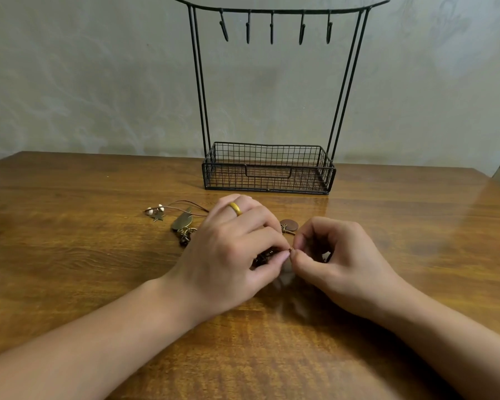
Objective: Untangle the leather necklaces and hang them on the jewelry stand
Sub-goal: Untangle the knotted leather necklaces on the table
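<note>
1. Head view: left hand and right hand each pinch the tangled leather necklaces on the wooden table.
2. Pulling hard may tighten knots; the jewelry stand hooks hang bare.

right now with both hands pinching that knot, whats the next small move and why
Probably ease the pinched cord end apart, gently. The left hand and right hand meet fingertip to fingertip on the dark tangle of cords, while the pendants lie on the table and every hook on the jewelry stand is bare, so nothing can hang yet.
</note>
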